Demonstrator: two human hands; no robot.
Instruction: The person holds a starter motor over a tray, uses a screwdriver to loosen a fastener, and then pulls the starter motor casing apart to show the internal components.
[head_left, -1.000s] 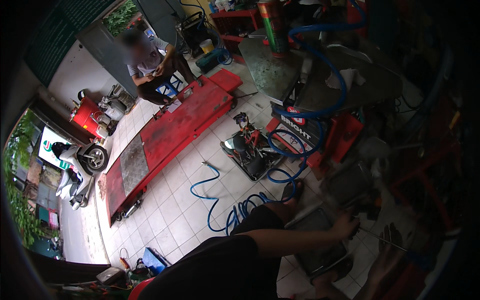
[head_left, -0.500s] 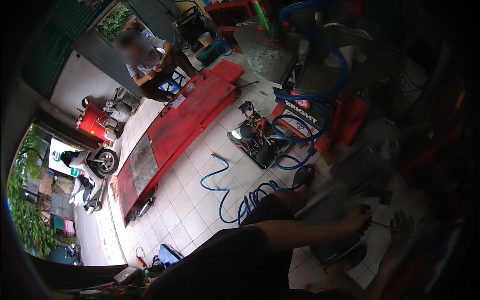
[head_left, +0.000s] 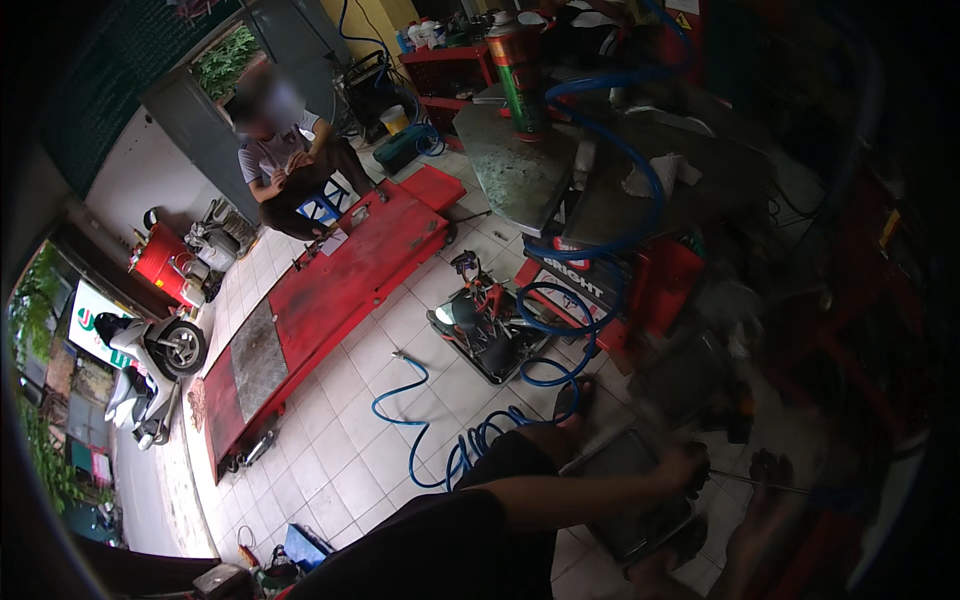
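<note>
In the dim lower right, my left hand (head_left: 684,470) is closed round the near end of a thin metal rod (head_left: 730,478). Its forearm reaches across from the lower left. My right hand (head_left: 772,482) is upraised beside it, fingers apart and slightly bent, the rod crossing in front of the palm. At the rod's far end shows a blue part (head_left: 835,497), too dark to identify. Below my left hand lies a dark rectangular tray (head_left: 625,500) on the tiles.
A red lift platform (head_left: 330,290) stretches across the left. Someone (head_left: 285,165) sits behind it on a blue stool. Coiled blue air hose (head_left: 480,440) lies on the tiled floor near a tray of tools (head_left: 490,335). A spray can (head_left: 515,80) stands on a metal bench (head_left: 510,165).
The whole view has shifted, with the scene moving left and slightly down. My left hand still grips the rod. My right hand's spread fingers now look less stretched.
</note>
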